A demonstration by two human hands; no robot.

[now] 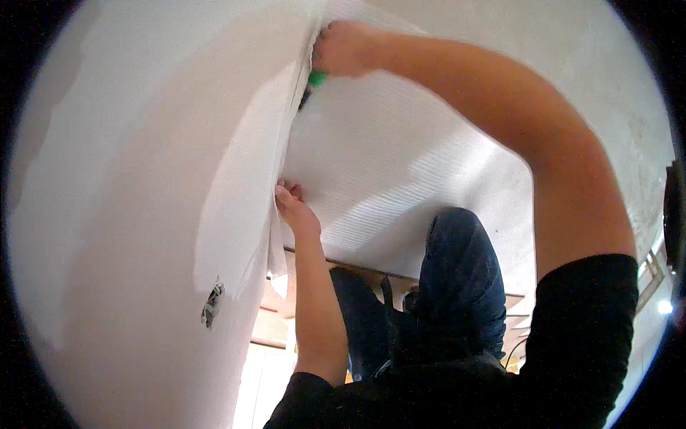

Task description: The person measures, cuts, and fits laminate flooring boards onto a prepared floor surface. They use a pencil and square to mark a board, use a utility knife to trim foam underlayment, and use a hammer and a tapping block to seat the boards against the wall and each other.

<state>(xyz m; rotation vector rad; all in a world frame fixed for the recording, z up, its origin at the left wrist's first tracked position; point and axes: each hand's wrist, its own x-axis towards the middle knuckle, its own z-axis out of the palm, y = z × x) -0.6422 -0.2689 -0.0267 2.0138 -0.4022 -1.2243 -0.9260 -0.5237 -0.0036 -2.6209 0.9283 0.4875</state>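
Observation:
At the top of the head view my right hand [347, 48] is closed on a green-and-black tool [318, 78], partly hidden by my fingers, at the seam beside the white wall [128, 179]. A white sheet with fine ribbed texture [371, 157] lies under my bent knee and runs up to that seam. Lower along the seam, my left hand [291, 200] has its fingers curled on the sheet's edge.
An opening with loose wiring [212, 306] is in the wall on the left. My jeans-clad legs [461, 279] take up the lower middle. A grey mottled surface [600, 86] lies at the upper right, and boards and a bright area show behind my legs.

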